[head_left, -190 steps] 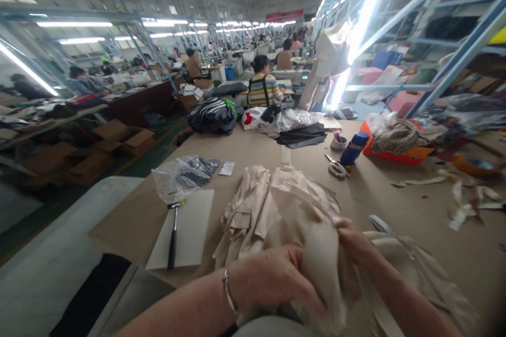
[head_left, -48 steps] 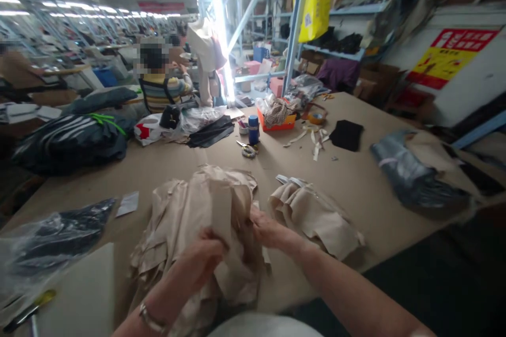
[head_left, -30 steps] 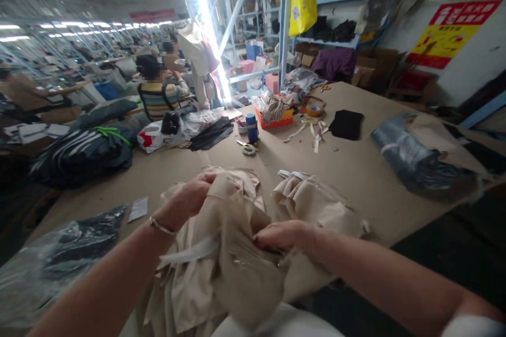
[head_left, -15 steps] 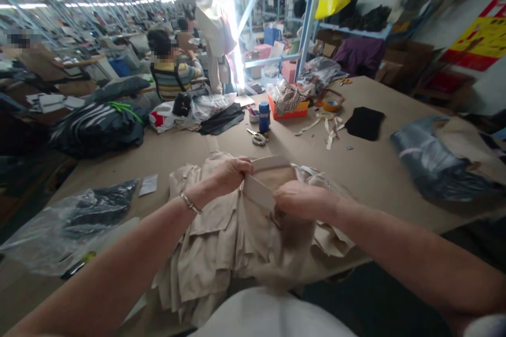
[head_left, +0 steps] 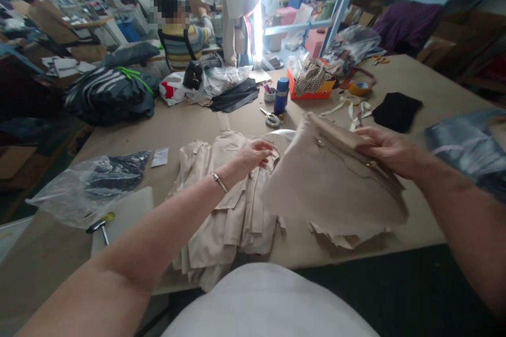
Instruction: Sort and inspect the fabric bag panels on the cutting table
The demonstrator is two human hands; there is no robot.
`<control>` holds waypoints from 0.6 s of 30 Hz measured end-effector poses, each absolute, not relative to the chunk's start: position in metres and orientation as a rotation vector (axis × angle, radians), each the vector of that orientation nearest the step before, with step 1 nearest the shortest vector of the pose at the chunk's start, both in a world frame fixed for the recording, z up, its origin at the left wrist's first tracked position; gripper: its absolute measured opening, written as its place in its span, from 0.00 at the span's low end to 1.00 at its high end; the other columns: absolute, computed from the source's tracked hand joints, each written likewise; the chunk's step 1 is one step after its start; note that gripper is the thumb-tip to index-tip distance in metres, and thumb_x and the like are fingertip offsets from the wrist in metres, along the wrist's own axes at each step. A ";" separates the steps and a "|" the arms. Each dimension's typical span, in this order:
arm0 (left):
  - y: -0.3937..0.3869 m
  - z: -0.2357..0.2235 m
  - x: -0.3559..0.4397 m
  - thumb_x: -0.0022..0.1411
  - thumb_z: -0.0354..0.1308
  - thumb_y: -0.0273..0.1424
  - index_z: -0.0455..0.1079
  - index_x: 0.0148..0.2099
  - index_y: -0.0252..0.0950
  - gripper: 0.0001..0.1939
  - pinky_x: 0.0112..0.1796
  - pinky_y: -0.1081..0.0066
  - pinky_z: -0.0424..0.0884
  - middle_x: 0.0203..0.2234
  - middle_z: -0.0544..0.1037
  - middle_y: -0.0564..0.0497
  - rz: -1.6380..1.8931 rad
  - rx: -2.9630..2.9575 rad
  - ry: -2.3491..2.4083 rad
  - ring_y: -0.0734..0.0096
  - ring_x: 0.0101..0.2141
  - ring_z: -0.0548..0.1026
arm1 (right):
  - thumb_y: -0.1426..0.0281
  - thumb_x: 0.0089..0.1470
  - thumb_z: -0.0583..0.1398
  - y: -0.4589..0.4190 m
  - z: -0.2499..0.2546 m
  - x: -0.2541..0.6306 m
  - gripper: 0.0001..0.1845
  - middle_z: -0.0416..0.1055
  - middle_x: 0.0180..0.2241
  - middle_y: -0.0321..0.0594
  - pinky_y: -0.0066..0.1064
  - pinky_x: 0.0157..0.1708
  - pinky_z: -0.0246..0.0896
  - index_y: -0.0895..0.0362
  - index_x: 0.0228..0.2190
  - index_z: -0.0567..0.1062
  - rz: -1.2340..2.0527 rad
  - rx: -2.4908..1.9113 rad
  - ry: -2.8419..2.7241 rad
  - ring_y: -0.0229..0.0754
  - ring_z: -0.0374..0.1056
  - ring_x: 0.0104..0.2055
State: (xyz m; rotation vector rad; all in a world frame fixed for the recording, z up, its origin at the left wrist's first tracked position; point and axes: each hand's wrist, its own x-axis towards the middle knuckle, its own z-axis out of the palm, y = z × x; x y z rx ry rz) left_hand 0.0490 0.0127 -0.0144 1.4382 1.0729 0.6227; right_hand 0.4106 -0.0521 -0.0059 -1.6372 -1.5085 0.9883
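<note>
The right hand (head_left: 381,148) has its grip clamped on the upper edge of a beige cloth (head_left: 316,179), which hangs tilted over the near side of the table (head_left: 399,195). Two small metal fittings (head_left: 370,165) show near its upper edge. The grip of the left hand (head_left: 255,157) stands loosely apart, fingers slightly curled; it is above the right part of a beige pile (head_left: 221,205), and whether it touches the pile cannot be told. A bracelet (head_left: 219,182) is round the left wrist.

More beige fabric (head_left: 342,237) shows under the held cloth, and a white strip (head_left: 284,133) shows behind it. The pile lies on the table, its front hanging over the near edge. Left of it are a clear plastic bag (head_left: 73,184) with dark contents, a small white packet (head_left: 159,157) and a hammer (head_left: 99,227), partly on a pale board (head_left: 138,208).

Beyond the pile are scissors (head_left: 272,120), just beside a blue flask (head_left: 281,96); a small cup (head_left: 270,95) stands left of the flask. An orange box (head_left: 312,90) holds checked cloth (head_left: 314,76). To its right lie a tape roll (head_left: 359,88) and a black piece (head_left: 397,111). Farther back, a person in a striped top (head_left: 179,45) sits facing away.
</note>
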 end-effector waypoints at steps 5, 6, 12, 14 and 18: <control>-0.025 -0.084 0.009 0.59 0.52 0.29 0.71 0.35 0.30 0.09 0.27 0.74 0.66 0.22 0.72 0.49 -0.130 1.880 1.474 0.71 0.25 0.72 | 0.66 0.43 0.66 -0.069 -0.049 0.452 0.15 0.72 0.35 0.44 0.31 0.24 0.60 0.52 0.36 0.75 0.306 -2.045 -1.499 0.42 0.67 0.29; -0.033 -0.095 0.004 0.59 0.54 0.31 0.72 0.34 0.29 0.10 0.29 0.71 0.67 0.23 0.74 0.46 -0.196 1.925 1.497 0.66 0.27 0.74 | 0.65 0.46 0.63 -0.072 -0.057 0.429 0.10 0.72 0.34 0.43 0.31 0.25 0.61 0.52 0.34 0.75 0.374 -1.981 -1.497 0.42 0.66 0.29; -0.048 -0.135 0.006 0.58 0.56 0.31 0.72 0.45 0.25 0.15 0.40 0.60 0.71 0.39 0.77 0.30 -0.330 2.089 1.665 0.48 0.42 0.77 | 0.72 0.50 0.56 -0.073 -0.133 0.210 0.08 0.71 0.24 0.39 0.27 0.28 0.66 0.60 0.30 0.76 1.533 -1.587 -1.415 0.38 0.68 0.27; -0.044 -0.140 0.006 0.58 0.51 0.23 0.74 0.42 0.27 0.12 0.40 0.62 0.71 0.38 0.78 0.33 -0.360 2.090 1.674 0.51 0.42 0.77 | 0.74 0.51 0.54 -0.061 -0.169 0.167 0.12 0.74 0.29 0.41 0.27 0.28 0.67 0.61 0.36 0.75 1.564 -1.649 -1.319 0.37 0.70 0.27; -0.036 -0.142 -0.009 0.55 0.50 0.23 0.74 0.39 0.29 0.13 0.39 0.69 0.69 0.38 0.79 0.36 -0.295 2.075 1.695 0.58 0.41 0.77 | 0.75 0.51 0.53 -0.035 -0.221 0.150 0.19 0.72 0.39 0.48 0.28 0.29 0.67 0.62 0.46 0.70 1.352 -1.835 -1.168 0.39 0.70 0.31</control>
